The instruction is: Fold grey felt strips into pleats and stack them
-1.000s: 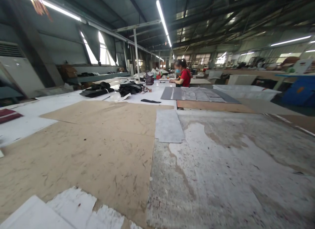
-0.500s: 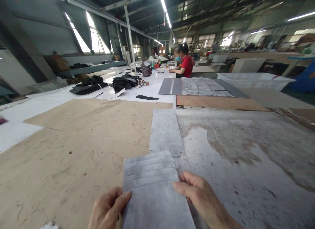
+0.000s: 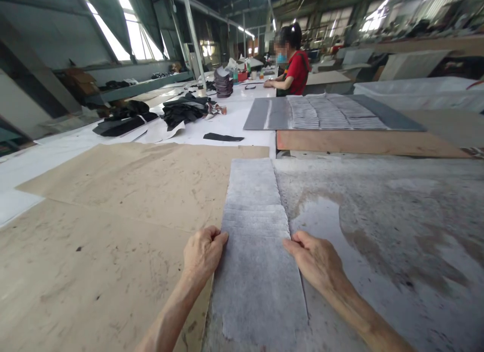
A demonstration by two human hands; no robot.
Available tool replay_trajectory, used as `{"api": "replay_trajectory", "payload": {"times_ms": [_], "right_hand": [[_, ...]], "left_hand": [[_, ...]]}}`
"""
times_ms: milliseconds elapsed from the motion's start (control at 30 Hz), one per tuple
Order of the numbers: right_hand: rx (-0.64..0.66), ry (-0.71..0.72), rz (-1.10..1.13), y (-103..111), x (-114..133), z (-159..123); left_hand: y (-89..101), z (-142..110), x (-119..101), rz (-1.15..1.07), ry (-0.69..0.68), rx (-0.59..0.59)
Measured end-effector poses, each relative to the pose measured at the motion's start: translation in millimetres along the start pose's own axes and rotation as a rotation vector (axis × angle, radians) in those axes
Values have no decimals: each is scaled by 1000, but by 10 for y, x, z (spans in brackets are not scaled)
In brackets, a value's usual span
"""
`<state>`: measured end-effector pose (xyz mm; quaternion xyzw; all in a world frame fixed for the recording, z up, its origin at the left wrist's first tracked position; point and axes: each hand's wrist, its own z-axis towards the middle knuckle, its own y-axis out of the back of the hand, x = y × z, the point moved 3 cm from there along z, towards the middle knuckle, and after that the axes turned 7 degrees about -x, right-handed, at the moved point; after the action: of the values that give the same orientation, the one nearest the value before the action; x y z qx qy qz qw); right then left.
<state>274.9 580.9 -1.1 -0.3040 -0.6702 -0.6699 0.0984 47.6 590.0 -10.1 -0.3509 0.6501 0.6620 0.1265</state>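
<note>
In front of me lie grey felt-like sheets (image 3: 260,281), overlapping so that their far edges form narrow steps. Beyond those steps, another grey sheet (image 3: 250,180) runs on along the same line, its far part uncovered. My left hand (image 3: 204,253) is closed, pinching the left edge of the near sheets between thumb and fingers. On the opposite edge, my right hand (image 3: 317,258) pinches the same sheets at about the same height. The fingertips under the sheets are partly hidden, and how many layers they hold I cannot tell.
Brown paper (image 3: 124,231) covers the table on the left; a stained grey surface (image 3: 378,231) lies right. Farther off are a dark board (image 3: 268,112) with rows of grey strips (image 3: 333,112), black fabric pieces (image 3: 185,110) and a person in red (image 3: 297,72).
Both hands have carried the stepped grey sheets forward and lowered them over the near part of the far sheet. My view has shifted slightly too.
</note>
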Motion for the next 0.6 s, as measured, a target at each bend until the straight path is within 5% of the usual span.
{"api": "replay_trajectory", "payload": {"times_ms": [167, 600], "right_hand": [[49, 3, -182, -49, 34, 83], [72, 21, -170, -144, -57, 107]], "left_hand": [[-29, 64, -11, 84, 5, 9], [-134, 160, 70, 37, 68, 58]]}}
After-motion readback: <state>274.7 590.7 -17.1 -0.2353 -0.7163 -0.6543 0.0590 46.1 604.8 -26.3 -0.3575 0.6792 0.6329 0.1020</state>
